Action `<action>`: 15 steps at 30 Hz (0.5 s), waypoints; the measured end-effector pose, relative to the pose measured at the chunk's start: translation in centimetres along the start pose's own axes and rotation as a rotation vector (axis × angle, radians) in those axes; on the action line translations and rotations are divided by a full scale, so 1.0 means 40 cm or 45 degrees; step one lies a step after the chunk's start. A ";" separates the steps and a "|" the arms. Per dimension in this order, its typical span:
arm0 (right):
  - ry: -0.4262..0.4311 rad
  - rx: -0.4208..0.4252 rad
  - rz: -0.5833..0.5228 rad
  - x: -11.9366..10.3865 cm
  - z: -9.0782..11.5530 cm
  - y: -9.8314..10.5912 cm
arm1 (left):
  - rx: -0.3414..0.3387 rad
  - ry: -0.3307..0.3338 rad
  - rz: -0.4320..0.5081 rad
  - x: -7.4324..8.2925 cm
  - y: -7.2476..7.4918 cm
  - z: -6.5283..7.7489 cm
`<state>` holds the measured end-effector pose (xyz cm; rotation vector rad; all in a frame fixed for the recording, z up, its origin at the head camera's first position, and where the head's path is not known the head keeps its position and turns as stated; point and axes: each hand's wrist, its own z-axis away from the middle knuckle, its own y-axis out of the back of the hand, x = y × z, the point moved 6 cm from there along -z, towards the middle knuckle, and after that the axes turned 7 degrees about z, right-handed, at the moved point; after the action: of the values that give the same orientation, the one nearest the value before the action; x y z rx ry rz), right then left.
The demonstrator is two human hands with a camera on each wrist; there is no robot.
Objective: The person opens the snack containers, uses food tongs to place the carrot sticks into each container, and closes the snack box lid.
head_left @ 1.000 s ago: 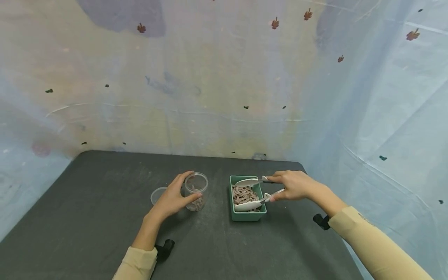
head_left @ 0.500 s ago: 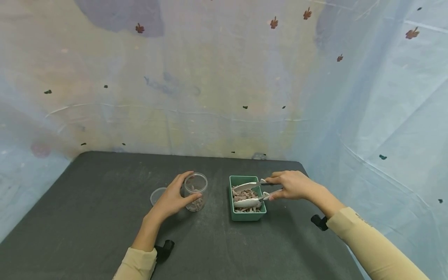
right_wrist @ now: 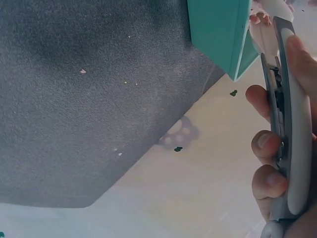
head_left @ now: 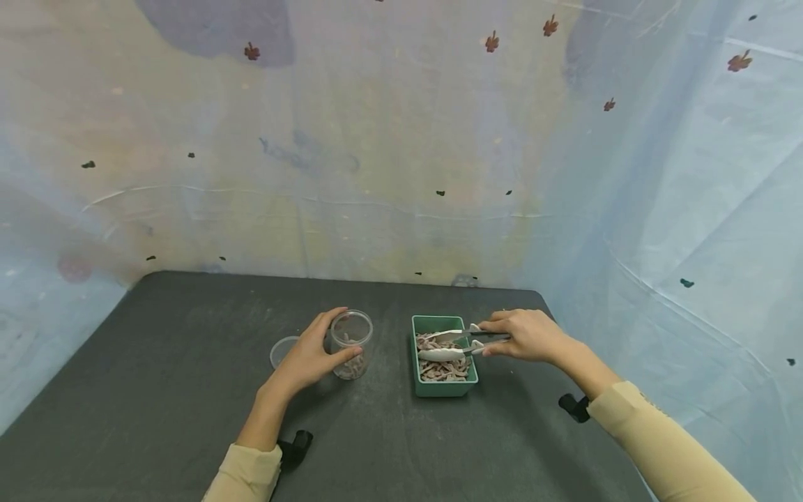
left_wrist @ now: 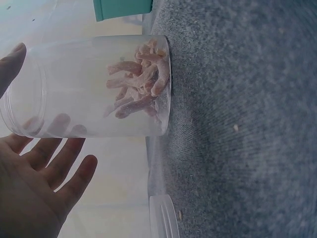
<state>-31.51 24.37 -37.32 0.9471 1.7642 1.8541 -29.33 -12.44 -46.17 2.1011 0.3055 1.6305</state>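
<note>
My left hand [head_left: 310, 354] holds a clear plastic jar [left_wrist: 84, 74] near its rim, thumb on one side and fingers on the other. The jar stands upright and uncovered on the table, with a small heap of pinkish-brown curled strips [left_wrist: 143, 74] at its bottom. To its right is a green rectangular container [head_left: 444, 390] filled with more such strips [head_left: 444, 371]. My right hand [head_left: 530, 336] grips a pair of white-tipped tongs [right_wrist: 299, 124]. The tongs' heads lie inside the container among the strips, partly drawn together.
A round clear lid [head_left: 279, 352] lies on the dark grey table [head_left: 188, 390], left of the jar and partly behind my left hand. Small crumbs dot the table in the right wrist view. A patterned plastic sheet [head_left: 376, 139] hangs behind the table's far edge.
The tongs' two heads have drawn closer together over the strips, the near one moving away from the container's front wall. My left hand and the jar have stayed in place.
</note>
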 end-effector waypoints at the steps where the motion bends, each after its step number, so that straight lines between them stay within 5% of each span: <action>1: 0.001 0.011 0.000 0.000 0.003 -0.001 | -0.001 0.000 -0.001 0.000 0.000 0.000; 15: -0.072 0.117 -0.135 0.014 0.046 -0.015 | 0.001 0.006 -0.015 -0.003 -0.003 -0.002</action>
<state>-30.70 26.13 -37.88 0.9114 1.8426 1.6777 -29.41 -12.36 -46.31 2.0921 0.3200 1.6291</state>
